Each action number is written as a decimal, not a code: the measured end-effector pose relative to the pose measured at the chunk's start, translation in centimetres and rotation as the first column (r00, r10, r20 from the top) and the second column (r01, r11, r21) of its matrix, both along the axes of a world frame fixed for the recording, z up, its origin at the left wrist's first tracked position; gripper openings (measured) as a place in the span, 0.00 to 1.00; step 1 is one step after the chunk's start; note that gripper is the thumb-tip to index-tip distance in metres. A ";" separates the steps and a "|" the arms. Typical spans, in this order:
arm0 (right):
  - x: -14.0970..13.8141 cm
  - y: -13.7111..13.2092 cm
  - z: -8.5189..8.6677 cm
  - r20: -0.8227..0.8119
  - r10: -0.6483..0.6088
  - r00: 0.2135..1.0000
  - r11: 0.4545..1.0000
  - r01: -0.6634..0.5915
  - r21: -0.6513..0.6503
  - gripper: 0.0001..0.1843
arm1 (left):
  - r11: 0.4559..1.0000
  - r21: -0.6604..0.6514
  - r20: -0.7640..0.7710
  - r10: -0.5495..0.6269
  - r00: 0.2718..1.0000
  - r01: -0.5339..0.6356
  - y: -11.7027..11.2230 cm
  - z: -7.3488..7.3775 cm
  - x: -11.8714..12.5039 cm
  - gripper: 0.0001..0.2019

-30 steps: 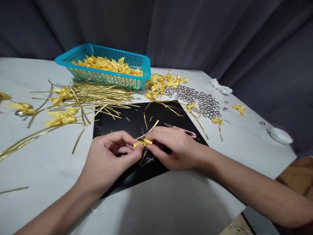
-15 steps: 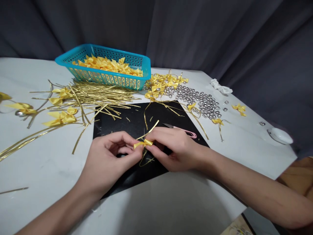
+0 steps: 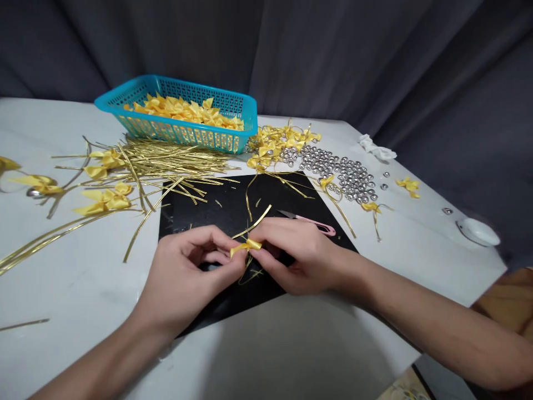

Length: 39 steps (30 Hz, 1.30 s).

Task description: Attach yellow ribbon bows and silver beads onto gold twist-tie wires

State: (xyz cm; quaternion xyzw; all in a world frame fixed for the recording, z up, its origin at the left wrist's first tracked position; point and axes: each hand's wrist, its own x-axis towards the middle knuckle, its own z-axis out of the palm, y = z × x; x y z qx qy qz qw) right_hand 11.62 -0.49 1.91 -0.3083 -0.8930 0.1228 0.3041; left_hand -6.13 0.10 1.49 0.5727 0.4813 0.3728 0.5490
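Note:
A small yellow ribbon bow is pinched between my two hands above a black mat. My left hand grips the bow's left loop between thumb and forefinger. On the bow's right side, the thumb and forefinger of my right hand are closed. A gold cord sticks up behind the bow, and thin gold strands hang or lie below it. Pink-handled thread snips lie on the mat just behind my right hand, partly covered by it.
A blue basket of yellow bows stands at the back. Cut gold cords lie in front of it. Silver beads and finished-looking yellow bows with cords spread right of it. A white dish-like object sits near the right edge.
Almost nothing differs. The bow and both hands have shifted very slightly; both hands keep their pinch on it.

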 end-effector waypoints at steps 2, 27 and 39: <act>0.0 0.0 0.0 0.003 0.002 1.000 1.000 -0.002 0.000 0.06 | 1.000 -0.001 0.004 0.005 1.000 -0.005 -0.1 0.1 0.0 0.03; 0.1 -0.1 0.3 0.094 0.006 0.996 0.996 0.003 -0.094 0.10 | 0.997 0.070 -0.038 -0.009 0.999 0.012 -0.3 -0.6 0.0 0.03; 0.1 0.0 0.1 0.053 0.028 0.998 0.995 -0.023 -0.100 0.09 | 0.994 -0.110 0.007 -0.003 1.000 0.004 0.2 0.6 0.0 0.04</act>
